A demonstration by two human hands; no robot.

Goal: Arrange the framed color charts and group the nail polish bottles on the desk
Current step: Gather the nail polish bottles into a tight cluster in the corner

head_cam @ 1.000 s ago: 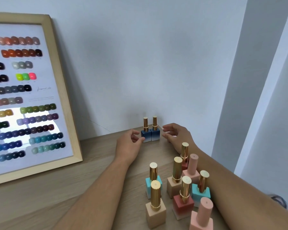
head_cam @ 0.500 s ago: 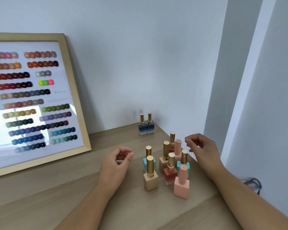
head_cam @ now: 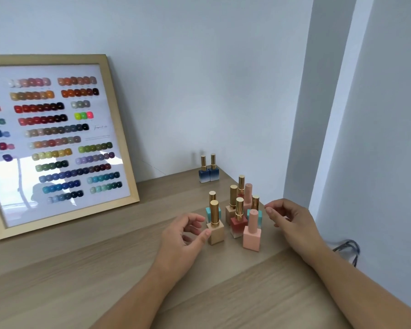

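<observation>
Pale-wood framed color chart (head_cam: 57, 143): stands on the desk (head_cam: 105, 269) at 9 o'clock, tilted back against the wall, with rows of swatches under glass.

Left hand (head_cam: 183, 238): at 9 o'clock of the bottle cluster, fingers loosely curled, nothing gripped; its thumb tip lies at the base of the beige bottle (head_cam: 216, 232), contact uncertain.

Navy bottles (head_cam: 209, 175): two, side by side and touching, at 12 o'clock by the wall, apart from the cluster.

Cluster: teal bottle (head_cam: 210, 212), red bottle (head_cam: 238, 225) and pink bottle (head_cam: 252, 236), among others, all upright.

Right hand (head_cam: 292, 222): at 3 o'clock of the cluster, fingers curled, holding nothing.

Black cable (head_cam: 347, 248): beyond the desk's edge at 3 o'clock.
</observation>
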